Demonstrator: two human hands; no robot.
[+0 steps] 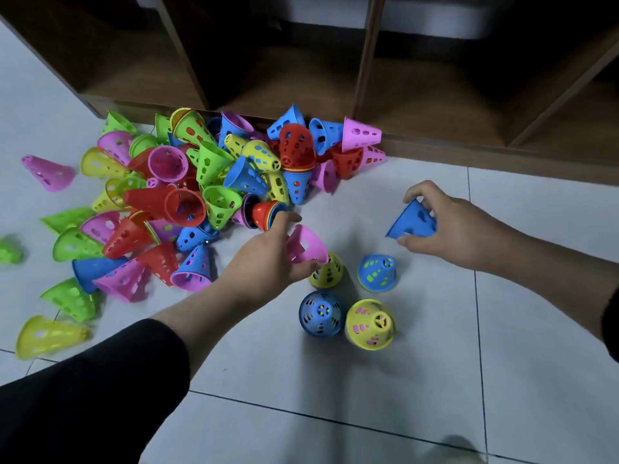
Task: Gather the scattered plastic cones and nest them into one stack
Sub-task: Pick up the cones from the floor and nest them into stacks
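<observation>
**Perforated plastic cones on tiled floor: stock at hand**

Item 1. Loose heap of cones [187,195]: red, blue, green, yellow and pink, lying on their sides and across one another on the floor [435,380], against the foot of a wooden shelf unit [368,78]. Too tangled for a full count. Outliers to the left include one pink cone [48,172] lying apart and one yellow cone [47,336] nearest the camera.

Item 2. Short nested stacks within the heap: one with a red cone on top [296,150] over a blue one, narrow end up; one lying sideways, red end outward [263,214].

Item 3. Four upright stacks, narrow end up, grouped just beside one another in the open floor: yellow [330,272], blue with green showing through the holes [376,272], blue [320,313], yellow with pink showing through [370,324].

Item 4. Left hand [268,259]: thumb and fingers closed round one pink cone [308,246], held tilted just above the rear yellow stack.

Item 5. Right hand [449,229]: fingers curled over one blue cone [413,221], wide mouth facing left, held off the floor, apart from the four stacks.

Item 6. Shelf compartments: four visible at floor level; contents too dark to tell.
</observation>
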